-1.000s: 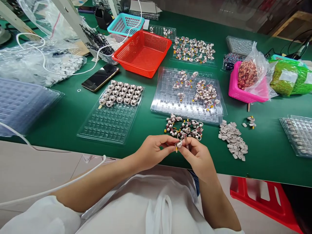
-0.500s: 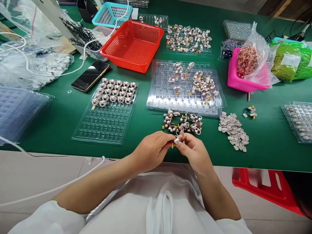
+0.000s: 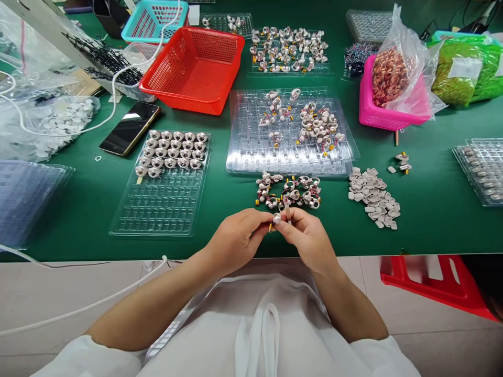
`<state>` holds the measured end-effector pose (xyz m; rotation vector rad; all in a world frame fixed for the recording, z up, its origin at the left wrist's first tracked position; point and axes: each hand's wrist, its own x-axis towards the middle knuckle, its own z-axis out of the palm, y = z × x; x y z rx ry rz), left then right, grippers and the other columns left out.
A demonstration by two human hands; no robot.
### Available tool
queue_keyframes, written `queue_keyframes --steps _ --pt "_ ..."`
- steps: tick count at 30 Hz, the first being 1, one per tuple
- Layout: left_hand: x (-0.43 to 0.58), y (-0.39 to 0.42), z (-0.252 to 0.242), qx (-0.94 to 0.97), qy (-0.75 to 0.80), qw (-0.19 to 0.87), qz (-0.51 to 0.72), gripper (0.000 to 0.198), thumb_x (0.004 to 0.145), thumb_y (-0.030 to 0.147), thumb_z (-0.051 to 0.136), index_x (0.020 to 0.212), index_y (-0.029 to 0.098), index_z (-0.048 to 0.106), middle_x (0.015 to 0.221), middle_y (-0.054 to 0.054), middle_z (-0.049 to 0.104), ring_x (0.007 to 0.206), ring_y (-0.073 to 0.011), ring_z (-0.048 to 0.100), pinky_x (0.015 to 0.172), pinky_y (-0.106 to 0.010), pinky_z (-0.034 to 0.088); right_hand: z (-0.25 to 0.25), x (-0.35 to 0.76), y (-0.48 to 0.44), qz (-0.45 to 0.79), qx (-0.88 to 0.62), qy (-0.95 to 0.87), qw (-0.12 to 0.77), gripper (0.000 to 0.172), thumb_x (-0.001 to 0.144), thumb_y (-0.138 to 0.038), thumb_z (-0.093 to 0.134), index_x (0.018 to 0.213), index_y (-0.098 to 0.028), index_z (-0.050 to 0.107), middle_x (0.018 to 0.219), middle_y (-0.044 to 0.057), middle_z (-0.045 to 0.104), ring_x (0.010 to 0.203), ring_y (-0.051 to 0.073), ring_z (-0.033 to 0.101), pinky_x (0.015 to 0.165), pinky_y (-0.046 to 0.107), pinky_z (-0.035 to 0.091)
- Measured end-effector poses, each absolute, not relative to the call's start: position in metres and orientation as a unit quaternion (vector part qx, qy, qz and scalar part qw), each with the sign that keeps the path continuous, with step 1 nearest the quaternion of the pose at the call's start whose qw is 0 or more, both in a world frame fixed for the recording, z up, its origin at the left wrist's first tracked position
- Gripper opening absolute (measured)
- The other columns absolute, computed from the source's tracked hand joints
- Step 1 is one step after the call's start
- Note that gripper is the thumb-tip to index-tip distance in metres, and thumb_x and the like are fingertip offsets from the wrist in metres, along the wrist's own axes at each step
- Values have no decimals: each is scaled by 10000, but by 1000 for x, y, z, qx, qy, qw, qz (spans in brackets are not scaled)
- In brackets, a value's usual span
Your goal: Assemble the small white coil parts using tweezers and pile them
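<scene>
hovering at the near edge of the green table mat (image 3: 78, 209), both hands meet, bare green on either side. clear plastic compartment tray (image 3: 161, 204) sits left, heap of pale flat caps (image 3: 373, 198) right, loose pile of silvery wired parts (image 3: 288, 191) just beyond the knuckles. left hand (image 3: 236, 238) and right hand (image 3: 310, 240) curl tight, fingertips pinching one small silvery yellow-tipped part (image 3: 276, 220) between them.

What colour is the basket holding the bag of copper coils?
Pink basket, best seen in the head view.
</scene>
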<state>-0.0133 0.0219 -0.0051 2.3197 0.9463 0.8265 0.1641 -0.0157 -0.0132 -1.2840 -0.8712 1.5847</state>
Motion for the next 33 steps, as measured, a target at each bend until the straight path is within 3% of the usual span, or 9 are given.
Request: queue_keyframes --steps 11,15,22,26,33 --pt "-14 20 -3 809 402 329 275 153 903 164 624 978 172 758 852 -46 812 746 -172 750 701 -231 570 -18 171 -18 591 -539 -425 424 198 855 -380 707 827 -187 676 791 11 614 764 158 534 672 273 444" --pt "-14 19 -2 753 444 400 276 145 878 204 679 973 185 787 919 -45 825 815 -195 767 765 -257 597 -14 170 -20 568 -544 -442 431 175 868 -363 692 846 -190 712 776 8 626 739 156 549 656 270 448" --pt "-14 19 1 576 466 602 299 137 821 251 757 913 155 788 818 -36 806 720 -183 761 714 -266 648 -15 170 -27 422 -510 -568 489 117 902 -238 674 949 -233 781 807 28 654 646 128 563 529 244 430" --pt "-14 18 2 519 472 644 306 168 768 267 816 881 146 790 792 -40 800 701 -188 756 707 -284 656 -19 173 -28 353 -471 -639 495 180 895 -163 645 1003 -242 766 881 38 683 664 120 601 535 232 480" --pt "-14 16 4 448 459 712 287 226 734 291 863 879 137 783 778 -46 796 703 -191 752 742 -321 650 -16 175 -29 289 -469 -681 483 142 911 -153 610 981 -229 709 879 45 684 718 140 654 573 237 540"
